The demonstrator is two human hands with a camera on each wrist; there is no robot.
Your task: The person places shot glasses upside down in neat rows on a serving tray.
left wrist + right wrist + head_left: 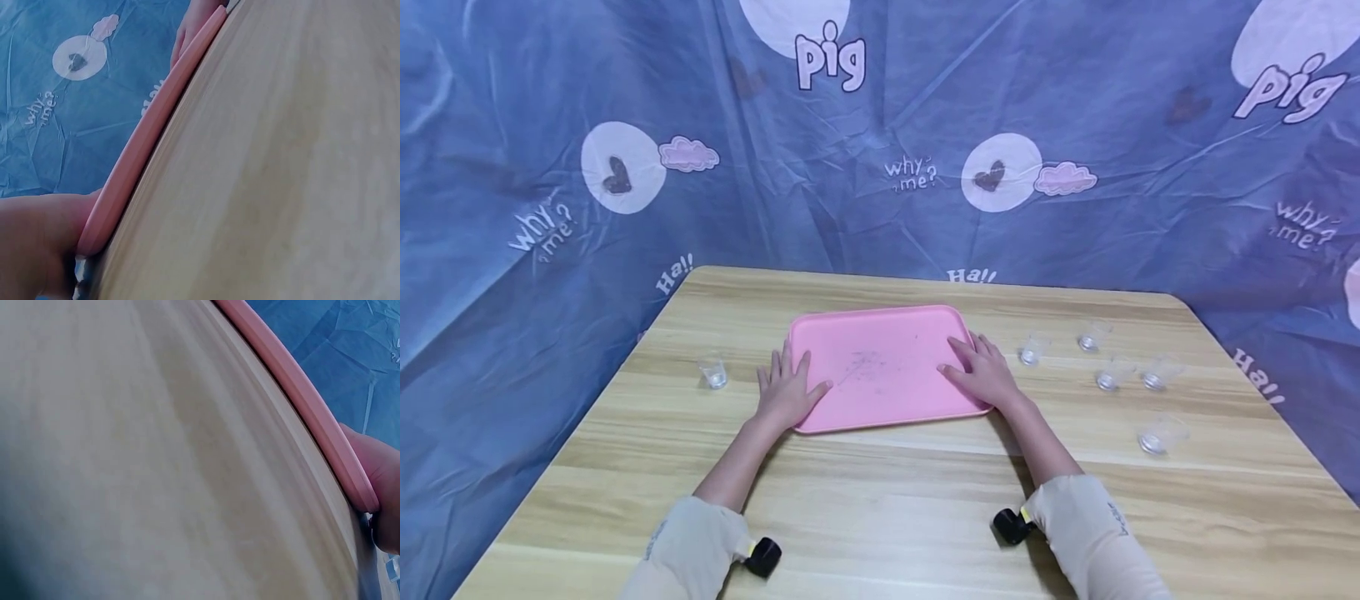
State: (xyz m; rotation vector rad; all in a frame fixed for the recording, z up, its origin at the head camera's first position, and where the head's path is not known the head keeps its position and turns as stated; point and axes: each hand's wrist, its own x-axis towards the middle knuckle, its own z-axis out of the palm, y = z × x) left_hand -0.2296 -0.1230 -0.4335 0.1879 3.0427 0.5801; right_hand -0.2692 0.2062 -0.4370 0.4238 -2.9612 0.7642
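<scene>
A pink rectangular tray [880, 367] lies on the wooden table, with a few grey marks on its inside. At its left edge is my left hand [786, 393], fingers spread and straight, its thumb reaching over the tray's inside. My right hand [988, 375] rests on the right rim, with its thumb and a finger pointing inward over the tray. Seen from the left wrist, the tray's side [140, 147] sits low against the tabletop beside the left hand [37, 237]. In the right wrist view the right hand [381, 475] touches the tray's near corner.
One small clear cup [715, 372] stands left of the tray. To the right are several similar clear cups, including a nearer one [1159, 435] and one close to the tray [1032, 352]. A blue printed cloth [880, 225] hangs behind the table [887, 500].
</scene>
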